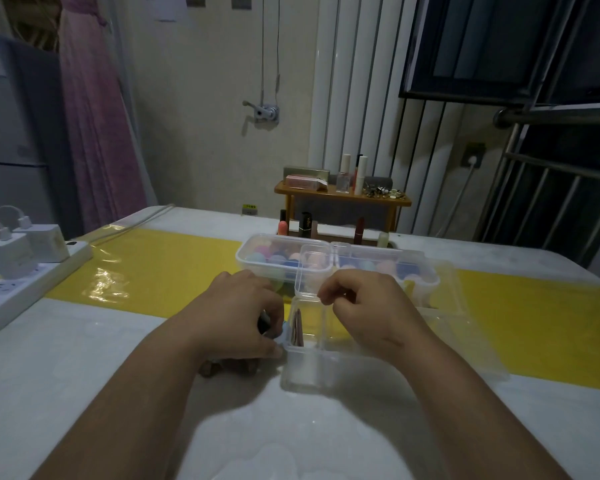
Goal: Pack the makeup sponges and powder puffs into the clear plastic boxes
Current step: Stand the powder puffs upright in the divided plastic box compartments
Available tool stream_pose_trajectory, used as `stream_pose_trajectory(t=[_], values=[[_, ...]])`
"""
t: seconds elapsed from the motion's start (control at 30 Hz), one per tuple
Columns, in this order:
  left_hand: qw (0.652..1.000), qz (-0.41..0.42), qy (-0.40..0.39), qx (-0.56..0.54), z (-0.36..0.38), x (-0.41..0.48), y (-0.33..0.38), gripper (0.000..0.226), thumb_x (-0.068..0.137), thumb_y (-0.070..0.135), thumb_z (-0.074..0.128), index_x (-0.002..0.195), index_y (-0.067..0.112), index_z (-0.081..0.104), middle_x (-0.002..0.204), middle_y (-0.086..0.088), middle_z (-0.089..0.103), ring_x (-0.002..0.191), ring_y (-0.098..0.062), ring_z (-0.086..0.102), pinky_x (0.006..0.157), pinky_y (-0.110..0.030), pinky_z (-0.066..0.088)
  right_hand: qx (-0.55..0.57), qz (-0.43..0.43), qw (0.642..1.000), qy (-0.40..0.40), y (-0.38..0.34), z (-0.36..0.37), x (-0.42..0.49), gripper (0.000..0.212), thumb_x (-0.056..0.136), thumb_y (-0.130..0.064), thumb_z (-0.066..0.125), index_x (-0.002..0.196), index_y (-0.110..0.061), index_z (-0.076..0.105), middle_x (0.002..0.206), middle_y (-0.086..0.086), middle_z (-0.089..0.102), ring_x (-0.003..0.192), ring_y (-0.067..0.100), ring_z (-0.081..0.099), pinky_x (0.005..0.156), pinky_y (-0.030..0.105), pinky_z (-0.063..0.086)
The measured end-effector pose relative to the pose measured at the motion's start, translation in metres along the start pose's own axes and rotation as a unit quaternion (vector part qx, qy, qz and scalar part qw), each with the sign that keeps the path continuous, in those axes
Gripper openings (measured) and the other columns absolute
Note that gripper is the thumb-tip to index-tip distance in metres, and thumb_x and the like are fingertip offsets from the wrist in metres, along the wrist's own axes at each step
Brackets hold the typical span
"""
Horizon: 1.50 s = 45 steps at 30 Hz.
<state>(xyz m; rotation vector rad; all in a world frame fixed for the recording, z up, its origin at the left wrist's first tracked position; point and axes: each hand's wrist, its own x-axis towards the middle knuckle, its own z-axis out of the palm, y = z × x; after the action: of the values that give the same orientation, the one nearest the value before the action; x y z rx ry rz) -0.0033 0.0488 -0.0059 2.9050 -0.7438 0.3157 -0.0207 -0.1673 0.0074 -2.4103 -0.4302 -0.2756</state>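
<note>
A small clear plastic box (pixel 309 368) lies open in front of me, its lid (pixel 314 271) standing up behind it. Thin pinkish puffs (pixel 298 329) stand on edge inside, against its left wall. My left hand (pixel 238 317) grips a light blue puff (pixel 285 332) and a dark item at the box's left wall. My right hand (pixel 364 311) hovers over the box with curled fingers, its fingertips pinched together; I cannot tell whether they hold anything. Two larger clear boxes (pixel 278 258) (pixel 388 268) farther back hold several coloured sponges.
A flat clear lid (pixel 465 341) lies to the right on the yellow strip. A white power strip (pixel 18 285) with chargers sits at the left table edge. Lipsticks (pixel 305 225) and a small wooden shelf (pixel 343 197) with bottles stand at the back. Brown items (pixel 222 370) lie under my left wrist.
</note>
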Motion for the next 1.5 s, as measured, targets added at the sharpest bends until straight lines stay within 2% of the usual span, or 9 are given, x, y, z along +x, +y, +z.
stream_pose_trajectory(t=[0.2,0.43,0.57,0.7,0.87,1.0,1.2,1.33,1.5], values=[[1.000,-0.007,-0.005,0.006,0.001,-0.001,0.003,0.035,0.066,0.058,0.071,0.081,0.028,0.061,0.087,0.016,0.057,0.093,-0.006,0.045,0.087,-0.032,0.036,-0.004,-0.001,1.000,-0.004,0.000,0.002,-0.001,0.027,0.094,-0.013,0.052,0.099,-0.034,0.069,0.101,-0.011,0.066,0.092,0.005,0.059,0.084,0.030,0.055],[0.993,-0.057,0.077,-0.069,-0.005,0.001,0.008,0.022,0.075,0.047,0.062,0.067,0.027,0.055,0.070,0.010,0.054,0.074,-0.013,0.053,0.058,-0.017,0.026,-0.001,-0.009,1.000,-0.001,0.000,0.005,-0.001,0.029,0.094,-0.011,0.051,0.100,-0.033,0.069,0.101,-0.011,0.065,0.093,0.005,0.059,0.086,0.031,0.055],[0.979,-0.102,0.133,-0.115,-0.002,0.004,0.007,0.025,0.072,0.049,0.060,0.069,0.024,0.057,0.069,0.007,0.057,0.074,-0.018,0.054,0.058,-0.027,0.034,0.005,-0.013,1.000,0.005,0.001,0.005,0.000,0.031,0.093,-0.010,0.050,0.099,-0.033,0.069,0.100,-0.012,0.066,0.094,0.005,0.059,0.085,0.030,0.054],[0.954,-0.156,0.189,-0.173,-0.003,0.004,0.011,0.019,0.081,0.031,0.070,0.072,0.019,0.058,0.070,0.003,0.059,0.072,-0.022,0.054,0.064,-0.035,0.044,0.018,-0.012,1.000,0.002,0.001,0.005,0.001,0.031,0.093,-0.009,0.050,0.098,-0.034,0.069,0.101,-0.011,0.066,0.094,0.005,0.059,0.085,0.028,0.054],[0.919,-0.186,0.252,-0.238,0.000,0.006,0.010,0.016,0.081,0.028,0.069,0.072,0.021,0.059,0.068,0.004,0.059,0.067,-0.014,0.053,0.062,-0.032,0.042,0.050,-0.005,0.999,0.012,0.002,0.004,0.002,0.033,0.092,-0.007,0.051,0.097,-0.034,0.069,0.099,-0.011,0.067,0.094,0.004,0.060,0.083,0.024,0.053],[0.906,-0.223,0.249,-0.260,0.003,0.008,0.009,0.013,0.082,0.031,0.071,0.073,0.025,0.064,0.070,0.009,0.065,0.073,-0.014,0.061,0.068,-0.035,0.051,0.074,-0.014,0.997,0.036,0.003,0.004,0.003,0.032,0.093,-0.007,0.054,0.095,-0.036,0.067,0.097,-0.016,0.067,0.091,-0.001,0.060,0.077,0.016,0.048],[0.898,-0.184,0.275,-0.289,0.001,0.009,0.015,0.013,0.084,0.025,0.075,0.079,0.032,0.065,0.076,0.015,0.066,0.078,-0.007,0.063,0.067,-0.019,0.045,0.103,-0.017,0.993,0.046,0.002,0.005,0.004,0.034,0.098,-0.006,0.048,0.096,-0.038,0.060,0.105,-0.016,0.064,0.096,-0.001,0.060,0.083,0.022,0.051],[0.901,-0.143,0.263,-0.313,0.002,0.010,0.019,0.025,0.086,0.019,0.073,0.076,0.040,0.062,0.077,0.018,0.067,0.076,-0.001,0.062,0.068,-0.021,0.048,0.129,-0.024,0.991,0.032,0.000,0.007,0.003,0.034,0.099,-0.007,0.047,0.096,-0.039,0.059,0.107,-0.016,0.064,0.099,0.000,0.062,0.088,0.032,0.054],[0.900,-0.131,0.247,-0.334,0.005,0.011,0.020,0.024,0.085,0.018,0.073,0.077,0.039,0.063,0.076,0.015,0.070,0.073,0.000,0.064,0.072,-0.027,0.054,0.095,-0.051,0.993,0.053,0.000,0.007,0.004,0.027,0.095,-0.011,0.057,0.092,-0.037,0.067,0.092,-0.017,0.065,0.088,-0.001,0.060,0.073,0.016,0.051]])
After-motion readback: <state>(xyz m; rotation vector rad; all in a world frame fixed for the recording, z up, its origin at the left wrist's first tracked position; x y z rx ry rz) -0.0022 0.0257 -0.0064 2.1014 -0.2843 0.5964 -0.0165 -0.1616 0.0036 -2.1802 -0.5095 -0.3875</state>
